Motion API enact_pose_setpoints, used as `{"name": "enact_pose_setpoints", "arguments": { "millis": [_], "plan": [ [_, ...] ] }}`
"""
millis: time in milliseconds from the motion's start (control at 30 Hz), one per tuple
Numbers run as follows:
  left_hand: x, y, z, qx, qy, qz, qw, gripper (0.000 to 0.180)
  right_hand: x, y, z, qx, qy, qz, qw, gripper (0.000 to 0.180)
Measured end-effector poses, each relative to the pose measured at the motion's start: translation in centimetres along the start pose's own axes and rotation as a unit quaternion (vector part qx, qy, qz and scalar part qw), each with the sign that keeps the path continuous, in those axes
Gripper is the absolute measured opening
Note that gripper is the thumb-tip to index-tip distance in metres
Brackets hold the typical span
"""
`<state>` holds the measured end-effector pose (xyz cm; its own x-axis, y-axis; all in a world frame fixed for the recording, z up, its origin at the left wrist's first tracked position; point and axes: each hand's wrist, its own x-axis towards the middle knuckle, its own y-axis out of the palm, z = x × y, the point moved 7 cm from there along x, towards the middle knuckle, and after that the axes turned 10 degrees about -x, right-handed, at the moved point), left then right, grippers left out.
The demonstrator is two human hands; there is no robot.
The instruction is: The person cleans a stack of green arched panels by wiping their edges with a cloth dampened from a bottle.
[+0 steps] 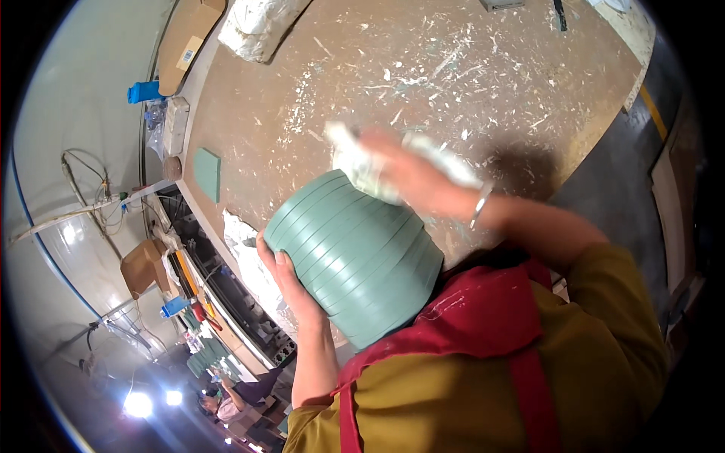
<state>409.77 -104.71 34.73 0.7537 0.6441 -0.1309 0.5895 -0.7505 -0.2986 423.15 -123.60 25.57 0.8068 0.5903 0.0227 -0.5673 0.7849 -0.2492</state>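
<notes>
The green ribbed pot [355, 260] is tilted on its side against the person's chest, over the near edge of the tabletop [483, 90], its mouth turned away from the camera and up toward the left. Braced this way between body and palm, it likely stays put while its upper rim is worked. The left hand [291, 283] cups the pot's lower left flank, fingers spread and pressed flat on the wall, thumb lying along it. The right hand [415, 177] is closed around a white rag [362, 166] and presses it onto the pot's top edge; hand and rag are blurred, so the exact grip is hard to read. A metal bangle [479, 204] sits at that wrist.

The pot looks matte, pale sage green, and is ringed with even horizontal ridges stepping down its rounded body. The tabletop is brown board flecked with white smears and crumbs. On it, well apart from the pot, lie a flat green square tile [207, 174] near the left edge and a lumpy white bundle [257, 26] at the far side. A red apron [483, 317] covers a mustard top.
</notes>
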Motion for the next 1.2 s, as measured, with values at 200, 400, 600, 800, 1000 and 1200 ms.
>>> {"name": "enact_pose_setpoints", "arguments": {
  "millis": [200, 400, 600, 800, 1000, 1200],
  "plan": [
    [0.1, -0.6, 1.1, -0.020, -0.019, 0.042, 0.999, 0.074, -3.5, 2.0, 9.2, -0.009, -0.241, 0.014, 0.970, 0.052],
    [0.5, -0.2, 0.2, 0.014, 0.006, 0.036, 0.999, 0.069, -3.3, 2.5, 0.1, 0.169, 0.000, -0.018, 0.985, 0.040],
    [-0.2, 0.7, -0.6, -0.046, 0.000, 0.009, 0.999, 0.059, -7.1, 1.0, 5.8, 0.052, -0.175, 0.072, 0.981, 0.046],
    [0.0, 0.4, -0.8, -0.019, 0.003, 0.004, 1.000, 0.065, -6.7, 2.8, 0.6, 0.179, 0.028, 0.075, 0.981, 0.051],
    [0.4, 0.2, -1.2, 0.003, 0.044, 0.017, 0.999, 0.061, -7.7, 2.4, 3.3, 0.155, -0.090, 0.027, 0.983, 0.060],
    [-0.2, 0.5, -1.3, -0.027, 0.016, 0.015, 0.999, 0.058, -7.9, 2.7, 1.0, 0.234, 0.054, 0.075, 0.968, 0.047]
  ]
}}
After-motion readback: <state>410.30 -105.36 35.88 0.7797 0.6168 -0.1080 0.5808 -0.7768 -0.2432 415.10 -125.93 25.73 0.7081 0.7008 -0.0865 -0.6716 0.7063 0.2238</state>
